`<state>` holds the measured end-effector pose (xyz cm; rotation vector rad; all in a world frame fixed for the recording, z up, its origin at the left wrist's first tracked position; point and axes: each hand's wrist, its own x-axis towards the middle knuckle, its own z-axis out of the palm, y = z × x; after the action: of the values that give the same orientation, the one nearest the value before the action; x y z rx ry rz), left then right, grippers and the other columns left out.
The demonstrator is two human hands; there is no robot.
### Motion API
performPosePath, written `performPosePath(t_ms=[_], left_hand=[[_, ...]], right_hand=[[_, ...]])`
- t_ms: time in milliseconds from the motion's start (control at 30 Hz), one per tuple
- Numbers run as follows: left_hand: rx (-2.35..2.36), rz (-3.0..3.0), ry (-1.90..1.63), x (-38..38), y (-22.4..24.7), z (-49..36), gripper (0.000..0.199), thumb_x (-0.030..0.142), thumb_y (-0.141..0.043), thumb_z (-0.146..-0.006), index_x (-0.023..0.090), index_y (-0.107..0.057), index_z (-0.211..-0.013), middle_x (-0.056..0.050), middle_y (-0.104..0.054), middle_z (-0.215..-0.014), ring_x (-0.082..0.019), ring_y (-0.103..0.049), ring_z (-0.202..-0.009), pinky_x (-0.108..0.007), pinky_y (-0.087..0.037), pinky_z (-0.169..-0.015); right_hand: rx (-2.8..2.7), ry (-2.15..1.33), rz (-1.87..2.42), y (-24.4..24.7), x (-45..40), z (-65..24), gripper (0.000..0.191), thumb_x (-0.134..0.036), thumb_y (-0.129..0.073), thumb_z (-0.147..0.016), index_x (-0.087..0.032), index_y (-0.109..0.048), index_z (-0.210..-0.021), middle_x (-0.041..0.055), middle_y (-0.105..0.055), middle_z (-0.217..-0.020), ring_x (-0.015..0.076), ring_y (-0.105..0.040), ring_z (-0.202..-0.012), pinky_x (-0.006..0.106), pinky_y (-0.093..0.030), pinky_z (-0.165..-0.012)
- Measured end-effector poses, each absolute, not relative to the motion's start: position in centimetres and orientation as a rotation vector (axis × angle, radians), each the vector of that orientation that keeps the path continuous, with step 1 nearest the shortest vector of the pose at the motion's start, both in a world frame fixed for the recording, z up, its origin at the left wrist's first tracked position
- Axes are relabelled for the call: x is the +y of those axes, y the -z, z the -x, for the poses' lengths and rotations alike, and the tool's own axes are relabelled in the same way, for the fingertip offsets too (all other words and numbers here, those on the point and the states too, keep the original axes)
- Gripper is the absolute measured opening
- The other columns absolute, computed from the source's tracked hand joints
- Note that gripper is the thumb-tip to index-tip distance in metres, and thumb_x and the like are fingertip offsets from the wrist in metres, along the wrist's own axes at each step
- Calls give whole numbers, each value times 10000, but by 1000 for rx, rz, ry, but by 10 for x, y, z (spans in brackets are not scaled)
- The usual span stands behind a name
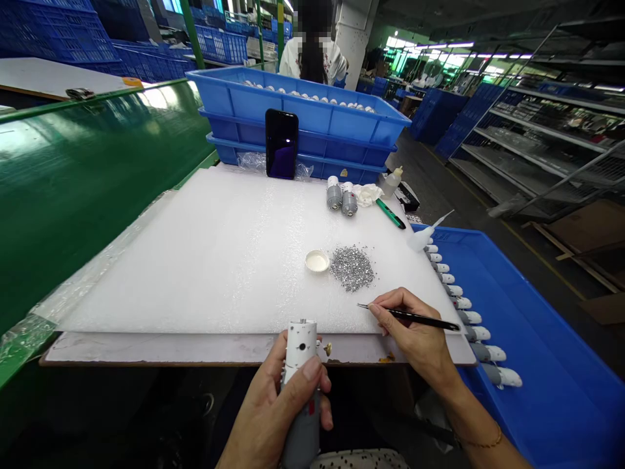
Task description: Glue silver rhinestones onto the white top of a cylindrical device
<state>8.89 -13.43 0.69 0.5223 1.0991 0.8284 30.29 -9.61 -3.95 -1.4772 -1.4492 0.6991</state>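
My left hand (288, 397) is wrapped round a white and grey cylindrical part (300, 355), held upright at the table's front edge. In my right hand (410, 332) is a thin black pen-like tool (424, 318), its metal tip pointing left above the white foam sheet (209, 260). Beyond that tip lies a pile of small silvery pieces (352, 268). A shallow round dish (317, 261) with pale contents sits just left of the pile.
Two grey-white parts (341, 197), a green pen (390, 213) and a dropper bottle (392, 182) are at the back right. Stacked blue crates (303, 130) stand behind a phone (282, 144). A blue tray (541, 339) with several parts is at right. A person (312, 58) is beyond.
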Motion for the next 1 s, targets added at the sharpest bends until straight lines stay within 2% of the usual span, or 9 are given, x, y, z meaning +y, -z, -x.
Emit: performPosePath(t_ms=[100,200,267,400,500,567,733,867,1000], left_hand=[[1104,-449,-873,-134,-13,-91,353,461,-626,-861,199,-622,-1097,-5,-641,-707,-125,-580,-587,-230,-466,-616],[1088,-398,-922,-135,-16,-93,408,480,-585,-882,216,-605,-1193,-27,-659,-794,-150,-590,-613,-268,-512,-611],[1080,-379,-933,-135,-15,-94,405,494,-611,-863,213,-614,-1156,-25,-650,-825,-132,-557,-595,-252,-503,-567],[1098,-445,-886,-134,-10,-92,366,428,-718,-801,187,-594,-1048,31,-585,-659,-76,-463,-511,-180,-420,-503],[1088,-475,-872,-133,-5,-92,315,360,-726,-801,170,-574,-1002,52,-551,-589,-64,-454,-485,-165,-398,-499],[1061,-445,-891,-133,-4,-93,287,351,-719,-803,167,-567,-960,36,-586,-617,-64,-465,-479,-171,-398,-489],[1009,-275,-963,-131,-7,-99,254,319,-729,-800,165,-597,-953,-15,-682,-735,-88,-555,-526,-188,-466,-521],[970,-145,-968,-130,-9,-101,183,270,-752,-775,144,-667,-877,-26,-685,-697,-104,-587,-542,-204,-511,-556],[912,-118,-952,-131,-9,-98,137,260,-747,-777,142,-680,-794,-12,-657,-631,-86,-556,-487,-185,-487,-517]], right_hand=[[-1439,-705,1480,39,-96,-303,239,-352,-693,-853,-162,-619,-730,34,-652,-739,117,-543,-564,241,-449,-506],[-1426,-708,1484,40,-96,-303,248,-361,-695,-852,-163,-616,-724,38,-659,-756,117,-546,-565,244,-454,-512],[-1414,-713,1488,40,-96,-302,255,-372,-698,-849,-165,-614,-726,37,-658,-753,118,-547,-558,245,-458,-508],[-1394,-727,1498,42,-94,-303,264,-372,-697,-852,-162,-608,-718,30,-648,-716,112,-543,-525,239,-459,-485],[-1390,-722,1478,41,-95,-303,255,-352,-690,-862,-162,-607,-714,25,-644,-704,102,-542,-499,233,-461,-470],[-1392,-708,1449,37,-100,-301,238,-330,-684,-868,-169,-604,-712,25,-651,-725,99,-554,-502,228,-467,-469],[-1537,-560,1222,20,-126,-279,117,-138,-673,-853,-209,-602,-792,22,-703,-836,135,-680,-725,211,-531,-585],[-1726,-507,879,4,-137,-258,265,32,-631,-806,-195,-624,-942,25,-722,-883,136,-719,-801,210,-594,-706],[-1821,-541,795,-2,-137,-252,346,98,-618,-775,-172,-622,-992,45,-725,-953,132,-734,-853,174,-611,-750]])
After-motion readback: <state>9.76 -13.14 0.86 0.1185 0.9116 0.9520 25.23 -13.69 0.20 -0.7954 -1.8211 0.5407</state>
